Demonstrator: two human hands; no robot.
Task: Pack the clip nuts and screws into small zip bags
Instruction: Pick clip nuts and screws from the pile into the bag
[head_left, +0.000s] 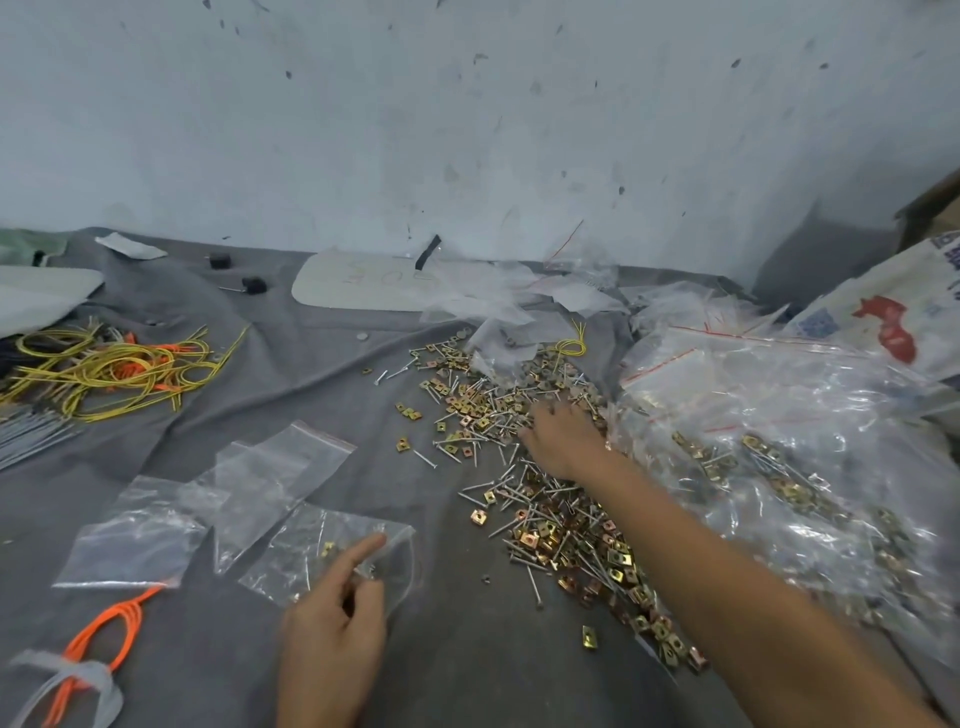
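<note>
Zip bag (304, 558) in left hand (332, 642) holds clip nuts (328, 548).

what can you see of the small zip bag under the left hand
The small zip bag is clear, crinkled plastic, lying flat on the grey cloth. It holds a few pieces: at least one gold clip nut and a couple of thin screws. The left hand holds it at its near right edge, index finger stretched across the top. Its far corner meets an empty bag beside it.
</note>
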